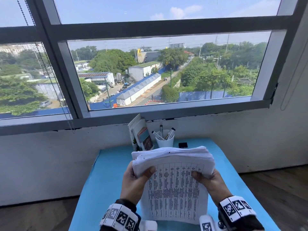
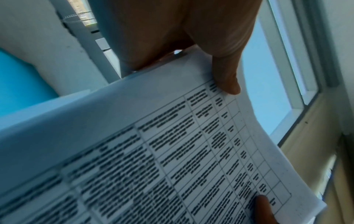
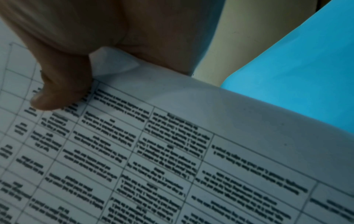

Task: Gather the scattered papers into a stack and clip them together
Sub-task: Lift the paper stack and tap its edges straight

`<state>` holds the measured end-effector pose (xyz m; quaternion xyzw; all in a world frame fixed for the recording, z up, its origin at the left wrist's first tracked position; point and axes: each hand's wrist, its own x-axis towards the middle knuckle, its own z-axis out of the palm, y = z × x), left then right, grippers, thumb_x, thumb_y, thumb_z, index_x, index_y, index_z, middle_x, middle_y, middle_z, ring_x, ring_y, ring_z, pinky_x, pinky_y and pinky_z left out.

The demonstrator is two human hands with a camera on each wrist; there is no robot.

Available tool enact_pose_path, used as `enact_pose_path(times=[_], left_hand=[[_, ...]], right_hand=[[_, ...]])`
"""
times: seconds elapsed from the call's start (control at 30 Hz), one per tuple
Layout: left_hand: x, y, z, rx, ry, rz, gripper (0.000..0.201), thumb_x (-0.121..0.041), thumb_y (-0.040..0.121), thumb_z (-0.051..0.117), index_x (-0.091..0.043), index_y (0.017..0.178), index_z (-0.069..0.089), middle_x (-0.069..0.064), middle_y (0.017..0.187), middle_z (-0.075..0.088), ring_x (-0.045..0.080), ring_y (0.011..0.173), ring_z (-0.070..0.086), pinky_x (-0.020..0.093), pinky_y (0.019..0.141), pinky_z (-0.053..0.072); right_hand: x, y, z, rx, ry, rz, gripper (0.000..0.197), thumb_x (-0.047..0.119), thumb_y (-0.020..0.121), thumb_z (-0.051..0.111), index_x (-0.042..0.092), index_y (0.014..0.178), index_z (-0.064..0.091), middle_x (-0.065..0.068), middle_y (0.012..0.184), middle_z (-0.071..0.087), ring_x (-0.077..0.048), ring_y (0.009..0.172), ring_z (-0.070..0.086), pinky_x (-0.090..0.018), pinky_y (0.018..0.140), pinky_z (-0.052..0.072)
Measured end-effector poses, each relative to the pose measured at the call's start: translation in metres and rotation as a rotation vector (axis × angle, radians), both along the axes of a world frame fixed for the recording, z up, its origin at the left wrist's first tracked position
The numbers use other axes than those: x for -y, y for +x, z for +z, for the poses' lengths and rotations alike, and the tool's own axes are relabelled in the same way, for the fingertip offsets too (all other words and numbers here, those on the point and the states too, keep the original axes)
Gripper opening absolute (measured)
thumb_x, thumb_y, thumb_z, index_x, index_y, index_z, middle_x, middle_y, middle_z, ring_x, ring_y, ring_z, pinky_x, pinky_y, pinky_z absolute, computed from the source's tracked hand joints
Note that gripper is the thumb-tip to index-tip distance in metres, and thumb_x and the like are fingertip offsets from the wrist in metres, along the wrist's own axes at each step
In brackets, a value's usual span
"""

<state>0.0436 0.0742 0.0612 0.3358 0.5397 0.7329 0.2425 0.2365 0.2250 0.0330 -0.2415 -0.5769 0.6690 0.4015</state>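
A thick stack of printed papers (image 1: 175, 180) with a table of text on its near face stands on end above the blue table (image 1: 103, 177), its upper part bent away from me. My left hand (image 1: 135, 179) grips its left edge, thumb on the printed face. My right hand (image 1: 210, 179) grips the right edge the same way. In the left wrist view the stack of papers (image 2: 153, 151) fills the frame under my left thumb (image 2: 228, 78). The right wrist view shows the stack of papers (image 3: 172, 151) under my right thumb (image 3: 57, 91). A small black clip (image 1: 183, 145) lies on the table behind the stack.
A white cup (image 1: 164, 140) with markers and leaning books (image 1: 141, 135) stand at the table's far edge against the wall under a large window (image 1: 166, 67). Wooden floor (image 1: 275, 189) lies on both sides of the narrow table.
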Motion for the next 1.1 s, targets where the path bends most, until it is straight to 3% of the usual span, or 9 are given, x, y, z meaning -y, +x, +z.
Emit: enact_pose_path(times=[0.1, 0.3, 0.47, 0.57, 0.63, 0.8, 0.93, 1.0, 1.1], left_hand=[[-0.007, 0.0, 0.001, 0.001, -0.012, 0.007, 0.035, -0.019, 0.066, 0.081, -0.007, 0.094, 0.063, 0.004, 0.082, 0.072, 0.021, 0.078, 0.066, 0.033, 0.066, 0.057], [-0.015, -0.006, -0.004, -0.044, -0.083, 0.128, 0.026, -0.019, 0.064, 0.084, -0.014, 0.084, 0.068, 0.008, 0.084, 0.072, 0.022, 0.076, 0.065, 0.041, 0.07, 0.058], [-0.019, -0.003, -0.01, -0.107, -0.17, 0.16, 0.017, -0.01, 0.067, 0.082, -0.018, 0.075, 0.069, 0.002, 0.078, 0.072, 0.016, 0.069, 0.064, 0.017, 0.056, 0.053], [-0.017, -0.002, -0.014, -0.147, -0.226, 0.165, 0.016, -0.017, 0.066, 0.082, -0.019, 0.069, 0.067, 0.004, 0.077, 0.071, 0.019, 0.072, 0.066, 0.017, 0.054, 0.052], [-0.015, -0.002, -0.015, -0.155, -0.246, 0.164, 0.018, -0.022, 0.065, 0.082, -0.018, 0.069, 0.066, 0.002, 0.075, 0.07, 0.02, 0.072, 0.066, 0.019, 0.055, 0.052], [-0.014, -0.007, -0.017, -0.165, -0.204, 0.118, 0.055, -0.052, 0.043, 0.088, -0.02, 0.082, 0.067, 0.001, 0.082, 0.072, 0.016, 0.077, 0.068, 0.023, 0.059, 0.053], [-0.007, -0.016, -0.027, -0.019, -0.098, -0.014, 0.08, -0.06, 0.03, 0.086, -0.013, 0.092, 0.069, 0.007, 0.086, 0.074, 0.016, 0.079, 0.07, 0.022, 0.062, 0.054], [-0.005, -0.019, -0.035, -0.03, -0.109, -0.017, 0.069, -0.055, 0.036, 0.085, -0.012, 0.088, 0.07, 0.007, 0.085, 0.075, 0.019, 0.079, 0.07, 0.025, 0.064, 0.055], [-0.01, -0.016, -0.04, -0.086, -0.149, 0.002, 0.037, -0.039, 0.067, 0.076, -0.012, 0.091, 0.065, 0.002, 0.082, 0.075, 0.021, 0.08, 0.068, 0.023, 0.065, 0.054]], right_hand=[[-0.004, -0.002, 0.002, 0.019, 0.009, -0.027, 0.083, 0.041, 0.029, 0.093, 0.001, 0.095, 0.064, -0.01, 0.083, 0.074, -0.026, 0.079, 0.069, -0.032, 0.067, 0.058], [-0.011, -0.004, -0.001, -0.025, -0.032, -0.032, 0.086, 0.045, 0.022, 0.094, 0.011, 0.095, 0.064, -0.011, 0.084, 0.074, -0.025, 0.076, 0.07, -0.038, 0.066, 0.058], [-0.011, -0.006, -0.003, 0.062, -0.03, -0.001, 0.088, 0.034, 0.022, 0.094, 0.004, 0.098, 0.061, -0.007, 0.08, 0.075, -0.019, 0.073, 0.071, -0.03, 0.061, 0.057], [-0.012, -0.004, -0.002, 0.081, -0.039, 0.004, 0.082, 0.026, 0.031, 0.088, -0.001, 0.102, 0.06, -0.006, 0.08, 0.075, -0.017, 0.072, 0.071, -0.026, 0.06, 0.056], [-0.011, -0.003, -0.004, 0.092, -0.058, 0.014, 0.09, 0.034, 0.023, 0.094, -0.001, 0.1, 0.062, -0.007, 0.081, 0.076, -0.018, 0.074, 0.072, -0.026, 0.06, 0.056], [-0.009, -0.001, -0.003, 0.05, -0.062, -0.009, 0.096, 0.043, 0.016, 0.094, 0.001, 0.097, 0.062, -0.009, 0.082, 0.075, -0.02, 0.074, 0.072, -0.026, 0.06, 0.056], [-0.011, 0.003, 0.007, -0.008, -0.036, -0.004, 0.092, 0.041, 0.018, 0.094, 0.009, 0.098, 0.062, -0.005, 0.08, 0.075, -0.014, 0.072, 0.071, -0.02, 0.059, 0.055], [-0.012, 0.006, 0.007, -0.014, -0.032, 0.019, 0.083, 0.032, 0.025, 0.095, 0.011, 0.098, 0.062, -0.006, 0.08, 0.075, -0.012, 0.071, 0.071, -0.019, 0.059, 0.055], [-0.01, 0.005, 0.003, 0.009, -0.048, 0.035, 0.082, 0.032, 0.024, 0.094, 0.01, 0.096, 0.063, -0.007, 0.082, 0.075, -0.018, 0.075, 0.07, -0.024, 0.061, 0.056]])
